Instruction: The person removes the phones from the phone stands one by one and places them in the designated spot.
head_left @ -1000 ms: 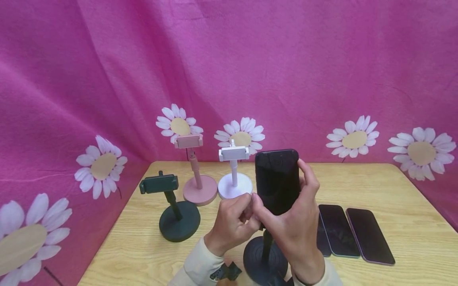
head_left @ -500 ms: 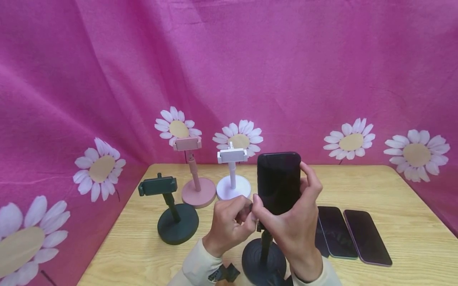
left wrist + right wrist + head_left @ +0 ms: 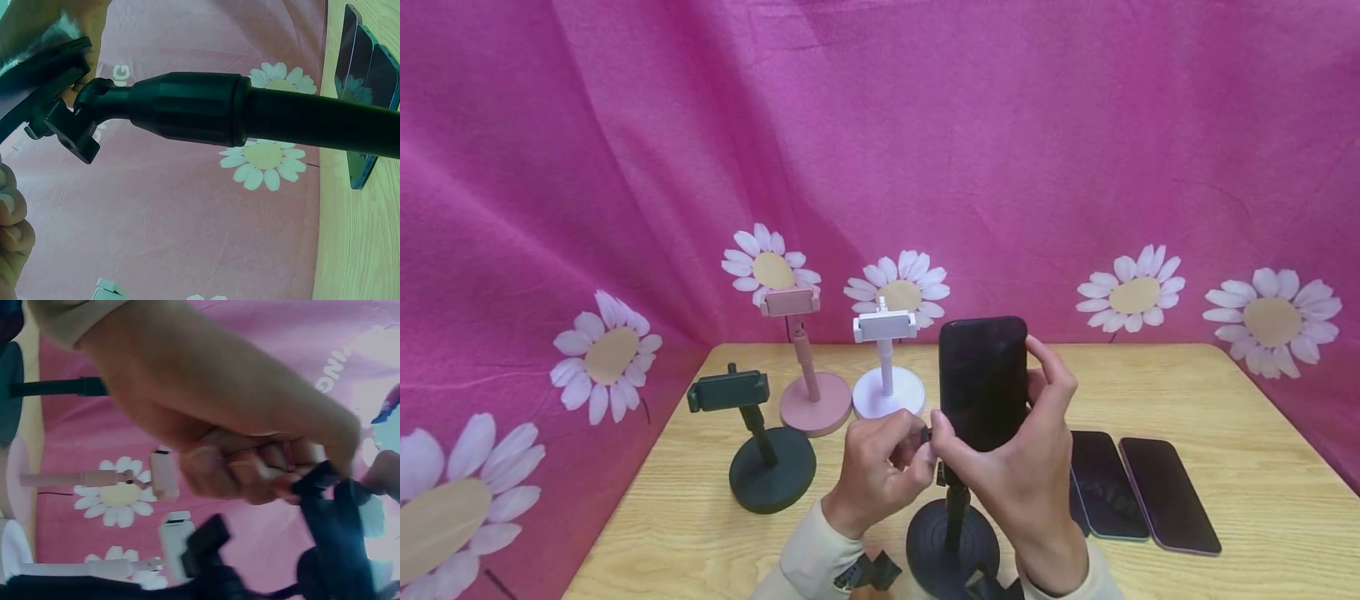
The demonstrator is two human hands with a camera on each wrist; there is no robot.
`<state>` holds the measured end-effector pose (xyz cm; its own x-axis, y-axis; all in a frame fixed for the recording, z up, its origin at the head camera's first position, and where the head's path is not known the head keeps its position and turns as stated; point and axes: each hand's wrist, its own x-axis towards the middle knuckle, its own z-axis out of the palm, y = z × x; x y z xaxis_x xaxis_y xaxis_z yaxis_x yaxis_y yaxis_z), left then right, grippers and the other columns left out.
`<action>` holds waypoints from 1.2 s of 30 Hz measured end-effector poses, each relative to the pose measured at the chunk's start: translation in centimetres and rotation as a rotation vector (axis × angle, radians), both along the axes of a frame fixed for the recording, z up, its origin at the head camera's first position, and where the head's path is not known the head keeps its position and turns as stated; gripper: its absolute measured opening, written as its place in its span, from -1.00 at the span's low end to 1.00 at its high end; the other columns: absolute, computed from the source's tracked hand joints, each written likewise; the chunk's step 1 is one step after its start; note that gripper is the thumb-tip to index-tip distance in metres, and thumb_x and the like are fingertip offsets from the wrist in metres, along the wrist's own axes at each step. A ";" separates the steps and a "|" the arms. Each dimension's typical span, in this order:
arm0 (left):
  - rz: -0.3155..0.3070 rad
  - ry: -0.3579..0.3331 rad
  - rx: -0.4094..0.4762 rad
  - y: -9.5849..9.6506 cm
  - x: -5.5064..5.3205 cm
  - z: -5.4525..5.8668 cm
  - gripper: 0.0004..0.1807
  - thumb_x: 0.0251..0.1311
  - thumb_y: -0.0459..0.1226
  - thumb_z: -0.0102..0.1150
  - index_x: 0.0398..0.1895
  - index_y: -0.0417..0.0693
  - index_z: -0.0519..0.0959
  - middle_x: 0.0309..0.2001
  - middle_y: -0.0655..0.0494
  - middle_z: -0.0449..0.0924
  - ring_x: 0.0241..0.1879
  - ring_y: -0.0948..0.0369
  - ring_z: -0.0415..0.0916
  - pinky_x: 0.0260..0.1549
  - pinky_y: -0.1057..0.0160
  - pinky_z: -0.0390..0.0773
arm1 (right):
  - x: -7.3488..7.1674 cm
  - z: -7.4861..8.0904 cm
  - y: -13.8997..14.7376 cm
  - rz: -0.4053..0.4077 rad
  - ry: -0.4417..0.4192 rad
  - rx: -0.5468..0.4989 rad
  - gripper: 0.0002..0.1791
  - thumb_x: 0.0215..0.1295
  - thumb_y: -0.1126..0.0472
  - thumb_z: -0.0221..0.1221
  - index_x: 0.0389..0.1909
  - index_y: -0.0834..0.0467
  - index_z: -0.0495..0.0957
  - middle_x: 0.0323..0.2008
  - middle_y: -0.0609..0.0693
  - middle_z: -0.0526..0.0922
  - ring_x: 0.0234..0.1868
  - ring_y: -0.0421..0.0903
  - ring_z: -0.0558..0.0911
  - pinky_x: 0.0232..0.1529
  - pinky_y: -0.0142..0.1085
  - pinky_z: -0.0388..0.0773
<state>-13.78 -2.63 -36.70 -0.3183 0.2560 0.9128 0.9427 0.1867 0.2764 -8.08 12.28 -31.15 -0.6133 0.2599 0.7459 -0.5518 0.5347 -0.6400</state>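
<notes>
A black phone stand (image 3: 955, 512) stands upright in front of me, its ribbed neck (image 3: 194, 109) large in the left wrist view. My right hand (image 3: 1026, 483) grips a black smartphone (image 3: 983, 383) by its sides, upright at the top of that stand. My left hand (image 3: 880, 475) has curled fingers and pinches the dark end of the stand's phone clamp (image 3: 315, 478), beside the phone's lower left edge. In the left wrist view the phone lies along the clamp. My right thumb (image 3: 947, 433) presses near the phone's lower left corner, close to the left fingers.
Left of the hands stand a dark green phone stand (image 3: 772, 467), a pink one (image 3: 815, 404) and a white one (image 3: 889, 393). Several dark-screened phones (image 3: 1170, 496) lie side by side at the right on the wooden table (image 3: 1150, 383). A pink flowered cloth (image 3: 1000, 167) hangs behind.
My left fingers have drawn slightly left, away from the right thumb, and the clamp's dark end now shows between them. The phone and right hand stay nearly in place; the view shifts slightly.
</notes>
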 end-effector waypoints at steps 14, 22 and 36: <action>0.023 0.000 -0.020 0.0 0.0 0.1 -0.95 0.10 -0.28 0.06 -0.43 -0.07 0.44 -0.69 0.16 0.39 -0.74 0.39 0.30 -0.62 0.61 0.39 | 3.8 3.0 1.7 0.039 -0.401 0.034 0.13 -0.24 0.06 0.56 0.36 -0.32 0.09 -0.13 -0.11 0.66 -0.14 -0.16 0.63 -0.11 -0.20 0.43; 0.065 0.029 -0.037 -0.1 0.1 0.2 -0.75 0.32 -0.12 -0.08 -0.45 -0.07 0.42 -0.69 0.16 0.36 -0.74 0.37 0.27 -0.65 0.62 0.33 | 4.4 3.1 1.9 0.016 -0.407 0.117 0.11 -0.23 -0.01 0.56 0.36 -0.34 0.11 -0.17 -0.17 0.69 -0.18 -0.21 0.64 -0.20 -0.15 0.41; 0.071 0.019 -0.065 0.1 0.2 0.3 -0.73 0.36 -0.11 -0.06 -0.41 -0.09 0.42 -0.67 0.17 0.32 -0.71 0.36 0.26 -0.65 0.62 0.31 | 4.7 2.9 1.5 0.009 -0.318 0.176 0.15 -0.30 -0.02 0.58 0.38 -0.23 0.13 -0.15 -0.15 0.71 -0.08 -0.25 0.66 -0.17 -0.24 0.51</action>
<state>-13.58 -2.56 -36.41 -0.3203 0.2924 0.9011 0.9315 0.2703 0.2434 -3.42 13.74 -28.22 -0.8233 0.1382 0.5505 -0.3450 0.6483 -0.6787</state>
